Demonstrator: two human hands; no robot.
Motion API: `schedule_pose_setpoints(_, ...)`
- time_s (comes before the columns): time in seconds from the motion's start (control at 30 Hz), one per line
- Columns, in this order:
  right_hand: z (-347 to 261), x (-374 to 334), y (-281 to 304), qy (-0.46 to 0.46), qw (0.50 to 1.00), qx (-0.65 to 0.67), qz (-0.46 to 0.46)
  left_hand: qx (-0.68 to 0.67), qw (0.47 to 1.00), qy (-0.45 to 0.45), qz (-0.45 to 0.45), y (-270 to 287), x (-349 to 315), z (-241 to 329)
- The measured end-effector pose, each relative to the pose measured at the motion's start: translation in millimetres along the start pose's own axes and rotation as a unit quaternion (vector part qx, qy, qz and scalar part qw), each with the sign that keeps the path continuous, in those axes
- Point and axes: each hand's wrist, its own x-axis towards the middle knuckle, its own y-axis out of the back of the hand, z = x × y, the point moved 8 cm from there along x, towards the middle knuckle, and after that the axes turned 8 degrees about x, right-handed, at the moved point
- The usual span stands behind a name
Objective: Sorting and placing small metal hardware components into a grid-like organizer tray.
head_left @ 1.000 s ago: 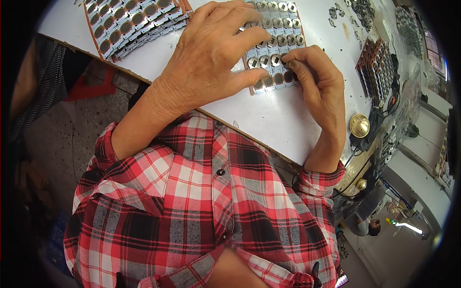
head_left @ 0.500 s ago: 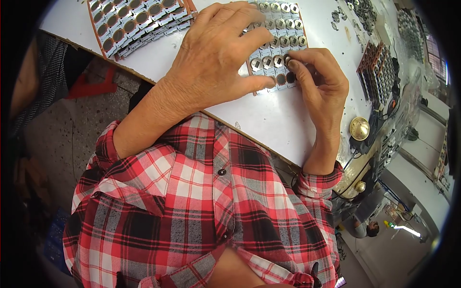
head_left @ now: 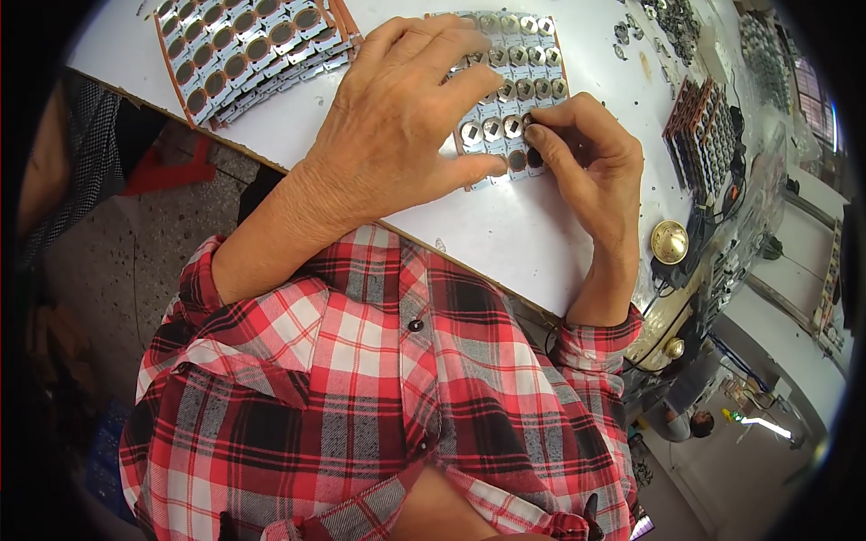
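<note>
Closest to the camera, a red, black and white plaid shirt (head_left: 361, 343), with bare forearms reaching out from its cuffs. Beyond, the left hand (head_left: 388, 126), palm down, fingers arched and spread, thumb held well apart from the index finger; nothing clasped. Fingertips over the left part of a flat panel (head_left: 563, 68), thumb tip along its front row; firm pressing or light resting, cannot tell.

To the right, the right hand (head_left: 591, 153), thumb and index finger brought together in a pinch on a small round piece (head_left: 529, 118), dark and mostly hidden by the fingertips. Located at the right end of a row of silver round clips (head_left: 512, 125) with diamond-shaped openings, on the panel and well apart from the left fingers. In front of that row, dark round spots (head_left: 517, 160) on the panel, partly covered by the left thumb.

Under the panel, a white tabletop (head_left: 496, 225). To the left, near its edge, a stack of similar panels (head_left: 236, 65) with dark round spots. Farther right, a brass-coloured dome (head_left: 669, 242), a second panel stack (head_left: 708, 135) and loose metal parts (head_left: 672, 27). Farthest off, a lit tube lamp (head_left: 767, 426) beside a person (head_left: 701, 424).
</note>
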Motion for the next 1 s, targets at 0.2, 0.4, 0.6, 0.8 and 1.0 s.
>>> schedule_pose_setpoints(0.2, -5, 9, 31, 0.029, 0.984, -0.079, 0.156, 0.001, 1.000, -0.005, -0.002, 1, -3, -1)
schedule_pose_setpoints(0.4, -13, 24, 55, 0.201, 0.846, -0.442, 0.222, 0.013, 1.000, -0.008, -0.008, 0, -2, 1)
schedule_pose_setpoints(0.6, -2, 24, 59, 0.142, 0.898, -0.374, 0.185, 0.011, 1.000, -0.006, -0.010, -2, -2, -1)
schedule_pose_setpoints(0.8, 10, 19, 70, 0.089, 0.955, -0.179, 0.219, 0.009, 1.000, -0.002, -0.009, 0, -2, -3)
schedule_pose_setpoints(1.0, 10, 4, 62, 0.007, 0.974, 0.102, 0.202, 0.013, 1.000, -0.004, -0.009, -2, -5, -3)
